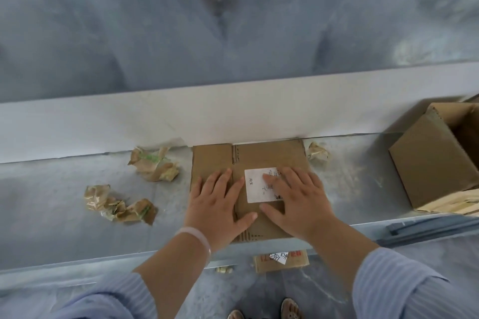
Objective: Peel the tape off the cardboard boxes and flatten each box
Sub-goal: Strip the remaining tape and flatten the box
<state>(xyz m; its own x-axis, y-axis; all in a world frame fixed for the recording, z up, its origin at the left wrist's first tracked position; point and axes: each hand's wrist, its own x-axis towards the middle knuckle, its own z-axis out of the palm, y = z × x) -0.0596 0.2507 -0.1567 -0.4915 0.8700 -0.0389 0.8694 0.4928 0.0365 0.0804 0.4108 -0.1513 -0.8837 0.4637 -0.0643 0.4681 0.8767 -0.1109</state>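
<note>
A flattened brown cardboard box (261,155) lies on the grey table in front of me, its far edge against the white wall ledge. A white label (256,186) is stuck on its top face. My left hand (217,202) presses flat on the box's left half with fingers spread. My right hand (295,199) presses flat on the right half, its fingertips over the label. An open, unflattened cardboard box (430,160) with tape along its lower edge stands at the right.
Crumpled wads of peeled brown tape lie on the table: one (155,164) left of the box, another (119,206) nearer me, a small one (317,151) to the right. A piece of cardboard (281,260) lies on the floor below the table edge. My feet (290,309) show below.
</note>
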